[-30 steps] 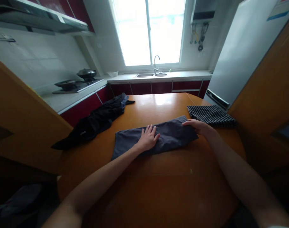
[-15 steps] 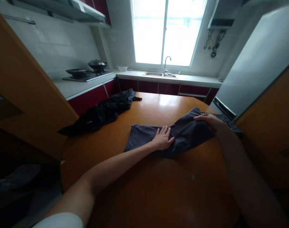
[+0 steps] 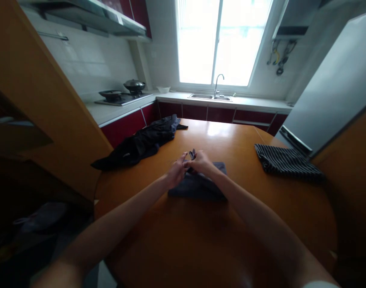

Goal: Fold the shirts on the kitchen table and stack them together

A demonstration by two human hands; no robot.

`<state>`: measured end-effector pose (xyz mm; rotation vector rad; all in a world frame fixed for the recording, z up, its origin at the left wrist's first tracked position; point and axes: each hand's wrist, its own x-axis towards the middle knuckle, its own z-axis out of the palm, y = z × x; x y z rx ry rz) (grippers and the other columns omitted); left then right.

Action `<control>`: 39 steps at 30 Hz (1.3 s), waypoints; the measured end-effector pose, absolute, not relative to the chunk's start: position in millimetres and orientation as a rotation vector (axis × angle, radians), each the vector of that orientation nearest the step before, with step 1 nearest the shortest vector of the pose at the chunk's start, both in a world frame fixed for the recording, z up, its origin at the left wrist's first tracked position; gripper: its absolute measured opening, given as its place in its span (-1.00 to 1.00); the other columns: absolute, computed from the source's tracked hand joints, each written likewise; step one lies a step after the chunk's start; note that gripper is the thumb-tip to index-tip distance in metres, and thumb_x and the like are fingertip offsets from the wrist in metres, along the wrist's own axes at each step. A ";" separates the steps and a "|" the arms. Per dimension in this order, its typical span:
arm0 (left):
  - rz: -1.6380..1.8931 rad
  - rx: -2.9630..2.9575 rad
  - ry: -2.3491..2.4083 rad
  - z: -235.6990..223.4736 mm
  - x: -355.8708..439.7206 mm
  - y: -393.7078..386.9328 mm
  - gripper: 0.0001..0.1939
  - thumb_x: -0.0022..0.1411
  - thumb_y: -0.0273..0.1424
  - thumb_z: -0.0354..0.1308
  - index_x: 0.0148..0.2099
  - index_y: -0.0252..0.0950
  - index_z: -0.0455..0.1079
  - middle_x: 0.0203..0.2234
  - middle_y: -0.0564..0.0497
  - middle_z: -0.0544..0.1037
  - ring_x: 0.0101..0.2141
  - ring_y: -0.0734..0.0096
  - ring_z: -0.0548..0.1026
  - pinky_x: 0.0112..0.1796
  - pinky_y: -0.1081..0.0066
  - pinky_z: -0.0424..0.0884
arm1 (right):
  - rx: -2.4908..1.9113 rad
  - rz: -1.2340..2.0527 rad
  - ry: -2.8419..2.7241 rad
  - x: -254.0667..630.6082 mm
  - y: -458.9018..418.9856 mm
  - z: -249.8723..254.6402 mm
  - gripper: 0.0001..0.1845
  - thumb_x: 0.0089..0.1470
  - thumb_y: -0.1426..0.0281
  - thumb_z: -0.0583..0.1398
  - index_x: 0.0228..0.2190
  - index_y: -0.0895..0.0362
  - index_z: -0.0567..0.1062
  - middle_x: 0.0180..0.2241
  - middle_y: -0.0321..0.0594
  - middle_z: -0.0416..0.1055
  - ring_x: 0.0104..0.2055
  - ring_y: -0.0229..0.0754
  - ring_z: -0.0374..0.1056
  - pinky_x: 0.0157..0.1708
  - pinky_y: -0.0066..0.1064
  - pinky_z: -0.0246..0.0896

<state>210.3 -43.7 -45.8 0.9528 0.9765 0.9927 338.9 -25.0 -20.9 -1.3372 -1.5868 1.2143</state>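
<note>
Head view shows right fingers (image 3: pixel 198 155) pinching matte, folded grey fabric (image 3: pixel 198 189), grip unclear for left fingers (image 3: pixel 181 161).

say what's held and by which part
The gray cloth: the right hand pinches a raised edge at its far side; the grip of the left hand is unclear.

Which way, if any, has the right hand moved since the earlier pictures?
Yes: leftward over the table, away from the striped cloth, to the left hand. That's the right hand.

Brt window (image 3: pixel 223 44) abv wht counter (image 3: pixel 255 102)
</note>
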 end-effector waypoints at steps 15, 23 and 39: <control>0.969 1.764 1.308 -71.2 192.3 -46.0 -0.36 0.17 -0.43 0.20 0.31 -0.38 0.34 0.24 -0.15 0.41 0.25 0.08 0.34 0.31 0.20 0.13 | -1.290 0.477 -1.653 448.7 -55.3 -77.8 -0.62 0.16 0.27 0.10 -0.11 0.15 0.59 -0.08 -0.03 0.54 0.00 -0.01 0.44 0.02 -0.11 0.36; 0.950 1.708 1.233 -60.3 170.5 -35.9 -0.27 0.09 -0.44 0.31 0.32 -0.34 0.32 0.25 -0.13 0.40 0.25 0.10 0.34 0.30 0.22 0.11 | -1.292 0.546 -1.946 450.6 -72.4 -112.9 -0.42 0.31 0.07 0.01 0.17 0.11 0.46 0.33 0.00 0.18 0.41 0.06 -0.02 0.37 0.06 -0.14; 0.823 1.006 0.969 -73.4 147.9 -20.4 -0.12 -0.11 -0.53 0.52 0.29 -0.20 0.37 0.19 -0.12 0.46 -0.06 0.20 0.59 -0.13 0.40 0.55 | -1.089 0.159 -2.342 436.8 -134.7 -99.1 -0.16 0.01 0.55 0.12 0.34 0.12 0.18 0.37 -0.04 0.10 0.44 0.05 -0.11 0.37 0.12 -0.17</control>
